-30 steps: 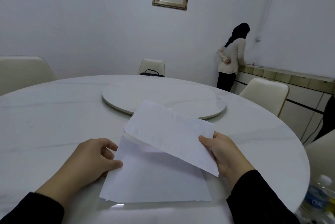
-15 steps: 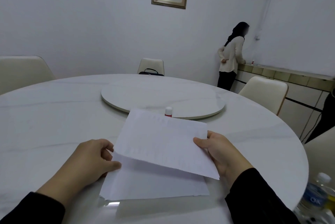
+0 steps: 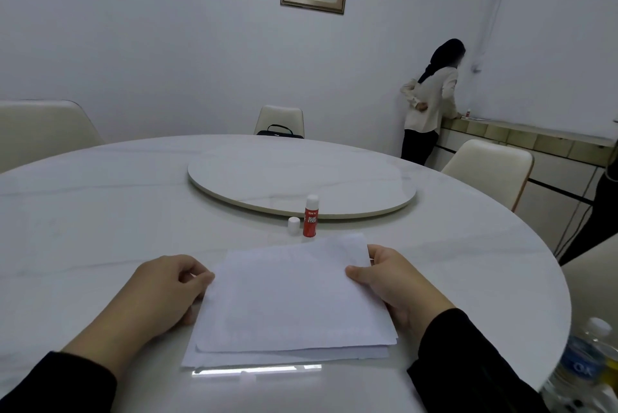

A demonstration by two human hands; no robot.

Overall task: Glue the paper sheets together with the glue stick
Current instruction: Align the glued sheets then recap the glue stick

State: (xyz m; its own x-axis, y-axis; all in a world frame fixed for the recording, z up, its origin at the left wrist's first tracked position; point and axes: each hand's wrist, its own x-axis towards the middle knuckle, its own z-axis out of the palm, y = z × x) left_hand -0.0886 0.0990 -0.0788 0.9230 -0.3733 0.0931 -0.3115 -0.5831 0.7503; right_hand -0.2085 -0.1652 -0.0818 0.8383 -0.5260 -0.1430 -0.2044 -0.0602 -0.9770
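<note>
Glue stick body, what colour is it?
Red, with white lettering and a white top; the glue stick shows best in the head view.

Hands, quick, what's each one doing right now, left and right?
Left hand: fingers curled, pinching the left edge of the paper sheets.
Right hand: thumb on top, fingers behind, gripping the top sheet's right edge.

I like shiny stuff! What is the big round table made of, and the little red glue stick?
The table looks like polished marble or a stone lookalike: white with faint grey veins, and its near edge mirrors the paper sheets. The glue stick looks like smooth plastic, a glossy red tube with a white top.
</note>
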